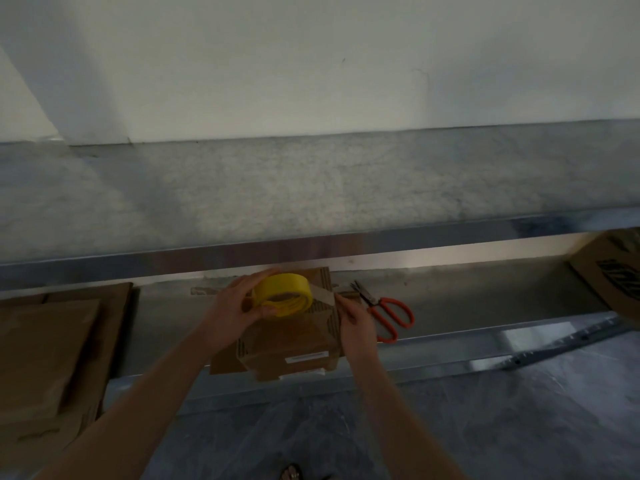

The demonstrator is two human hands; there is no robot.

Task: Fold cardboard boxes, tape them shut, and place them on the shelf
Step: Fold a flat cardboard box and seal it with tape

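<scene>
A small folded cardboard box (pixel 291 344) sits on the lower metal shelf (pixel 485 306), just in front of me. My left hand (pixel 235 306) grips a yellow roll of tape (pixel 282 294) above the box's top. A short strip of clear tape (pixel 323 295) runs from the roll to the right. My right hand (pixel 356 322) pinches the strip's free end at the box's right top edge.
Orange-handled scissors (pixel 388 315) lie on the shelf right of the box. A stack of flat cardboard (pixel 52 351) lies at the left. Another printed box (pixel 613 268) stands at the far right. An upper shelf (pixel 311 195) runs above, against a white wall.
</scene>
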